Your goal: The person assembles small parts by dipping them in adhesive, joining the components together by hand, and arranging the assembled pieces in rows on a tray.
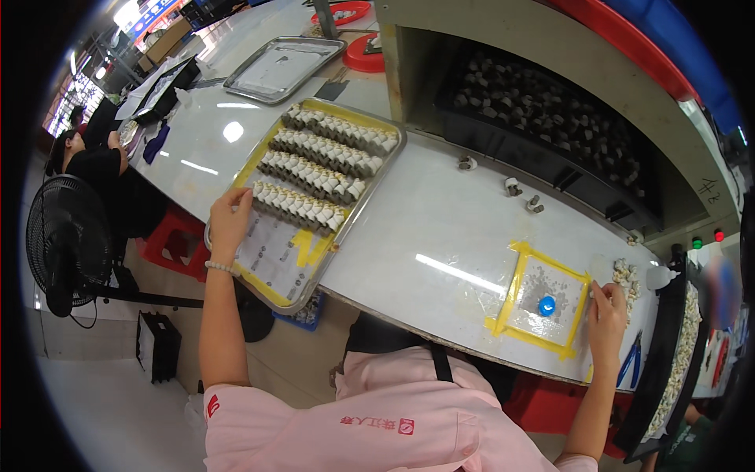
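My left hand (230, 219) is over the left rim of a metal tray (370, 189), its fingers pinched at the left end of the nearest row of small grey-and-white parts (295, 206). Its fingertips hide whatever they hold. Several such rows stand on the tray's paper lining. To the right, my right hand (607, 318) is closed in a pinch beside a square of yellow tape (541, 341) on the table; what it holds, if anything, is too small to make out. Inside the square lies a round blue thing (546, 306). Small whitish pieces (627, 277) are heaped just beyond that hand.
Loose grey-and-white parts (513, 187) lie before a black bin (543, 149) full of similar parts. Blue-handled pliers (631, 360) rest near the right edge, by a long black tray (668, 385). An empty metal tray (285, 69) sits farther back. A fan (67, 244) stands left.
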Demonstrator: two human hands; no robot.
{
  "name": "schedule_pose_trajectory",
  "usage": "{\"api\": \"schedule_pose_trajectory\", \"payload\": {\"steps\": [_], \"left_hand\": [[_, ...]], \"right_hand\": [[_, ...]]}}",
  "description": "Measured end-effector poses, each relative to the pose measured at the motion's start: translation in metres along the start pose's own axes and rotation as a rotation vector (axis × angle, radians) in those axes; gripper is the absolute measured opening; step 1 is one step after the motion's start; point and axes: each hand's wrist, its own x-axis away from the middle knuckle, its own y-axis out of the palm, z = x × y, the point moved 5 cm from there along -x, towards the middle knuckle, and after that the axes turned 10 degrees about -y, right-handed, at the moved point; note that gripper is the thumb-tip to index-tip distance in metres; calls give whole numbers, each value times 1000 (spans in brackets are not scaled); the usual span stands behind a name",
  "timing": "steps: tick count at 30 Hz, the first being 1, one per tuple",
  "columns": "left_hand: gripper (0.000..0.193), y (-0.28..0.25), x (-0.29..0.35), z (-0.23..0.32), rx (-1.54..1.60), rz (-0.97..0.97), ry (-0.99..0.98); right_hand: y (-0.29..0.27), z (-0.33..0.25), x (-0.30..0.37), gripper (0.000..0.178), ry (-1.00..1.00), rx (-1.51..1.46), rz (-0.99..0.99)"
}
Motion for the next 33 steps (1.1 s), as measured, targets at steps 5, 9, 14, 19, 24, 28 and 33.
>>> {"api": "schedule_pose_trajectory", "payload": {"steps": [5, 9, 14, 19, 24, 28, 33], "left_hand": [[33, 14, 22, 72, -81, 32, 84], [32, 64, 62, 184, 191, -317, 317], [31, 154, 91, 264, 35, -356, 766], [32, 217, 81, 272, -88, -323, 833], [24, 207, 88, 271, 1, -322, 850], [22, 191, 131, 252, 762, -1184, -1], [30, 160, 209, 231, 1387, -1524, -479]], "right_hand": [[0, -13, 3, 31, -110, 40, 15], [-1, -9, 6, 28, -35, 3, 72], [-3, -20, 11, 26, -126, 35, 125], [-4, -17, 17, 21, -101, -64, 155], [-1, -16, 13, 21, -16, -125, 166], [-2, -15, 9, 21, 14, -167, 144], [-3, -27, 5, 21, -4, -408, 121]]}}
